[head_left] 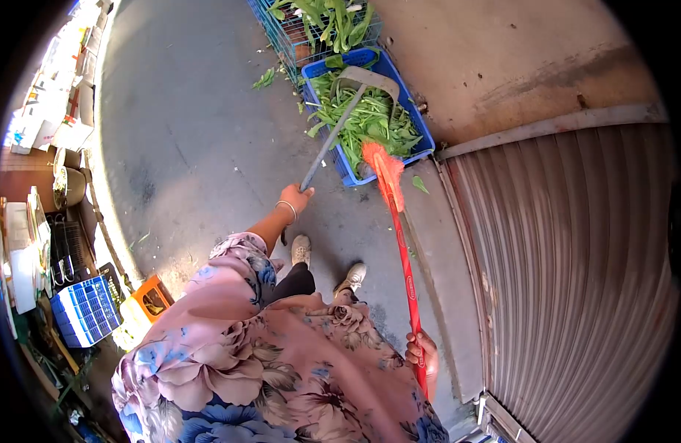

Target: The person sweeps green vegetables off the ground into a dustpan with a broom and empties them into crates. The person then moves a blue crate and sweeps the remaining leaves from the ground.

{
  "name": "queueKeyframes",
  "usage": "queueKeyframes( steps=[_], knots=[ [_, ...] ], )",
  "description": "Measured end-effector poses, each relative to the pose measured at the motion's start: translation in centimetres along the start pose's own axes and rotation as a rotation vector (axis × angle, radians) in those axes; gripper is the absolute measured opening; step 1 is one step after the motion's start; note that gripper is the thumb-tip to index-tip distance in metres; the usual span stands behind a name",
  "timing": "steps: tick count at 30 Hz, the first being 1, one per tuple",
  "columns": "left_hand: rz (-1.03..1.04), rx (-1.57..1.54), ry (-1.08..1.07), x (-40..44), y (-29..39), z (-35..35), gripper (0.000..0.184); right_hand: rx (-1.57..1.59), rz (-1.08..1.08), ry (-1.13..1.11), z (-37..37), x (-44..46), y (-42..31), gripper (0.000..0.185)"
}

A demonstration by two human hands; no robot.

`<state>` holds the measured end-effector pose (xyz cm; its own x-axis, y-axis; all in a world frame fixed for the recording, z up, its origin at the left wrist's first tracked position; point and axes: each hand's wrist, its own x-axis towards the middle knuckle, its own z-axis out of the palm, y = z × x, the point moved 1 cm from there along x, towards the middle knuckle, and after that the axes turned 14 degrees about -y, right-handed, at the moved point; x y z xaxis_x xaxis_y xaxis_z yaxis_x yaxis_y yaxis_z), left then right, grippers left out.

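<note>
We see our left hand [296, 198] with its fingers wrapped around the grey handle of a dustpan [334, 138], that arm stretched forward and a bangle [289, 210] at the wrist. Our right hand [422, 353] grasps the red shaft of a broom [408, 273] low down, beside the floral garment [281, 362] we look down over. So we have 2 tools, 1 in each fist.

The dustpan's scoop overlaps the far part of a blue basket [414, 114] piled with leafy greens [377, 122]; we cannot tell whether it touches them. The broom's orange-red head overlaps the basket's near end, and we cannot be sure of contact there either. The basket stands on the grey ground ahead of our 2 shoes [301, 249], just beside a wire cage [281, 37] with more greens on it.

We note 1 loose leaf [420, 184] near the basket's right corner and a few leafy scraps [264, 78] beside the cage. A corrugated shutter [562, 266] runs along our right, while a blue crate [86, 311] and an orange crate [152, 297] sit to our left, well apart from the basket.
</note>
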<state>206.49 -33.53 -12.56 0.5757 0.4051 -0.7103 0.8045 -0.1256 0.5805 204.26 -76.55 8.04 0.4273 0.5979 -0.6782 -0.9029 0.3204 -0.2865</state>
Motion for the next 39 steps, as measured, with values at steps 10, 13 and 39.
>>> queueKeyframes(
  steps=[10,13,39],
  knots=[
    [0.227,-0.072,0.125,-8.7,3.5,-2.7,0.035,-0.148,0.194,-0.032,-1.2,-1.8,-10.9,0.026],
    [0.272,-0.230,0.260,-12.3,2.5,-2.4,0.032,-0.400,0.204,-0.048,0.0,-5.1,-15.5,0.025],
    [-1.060,-1.083,0.738,-48.9,-33.0,31.1,0.046,-1.855,0.844,-0.826,21.4,13.7,10.9,0.025]
  ],
)
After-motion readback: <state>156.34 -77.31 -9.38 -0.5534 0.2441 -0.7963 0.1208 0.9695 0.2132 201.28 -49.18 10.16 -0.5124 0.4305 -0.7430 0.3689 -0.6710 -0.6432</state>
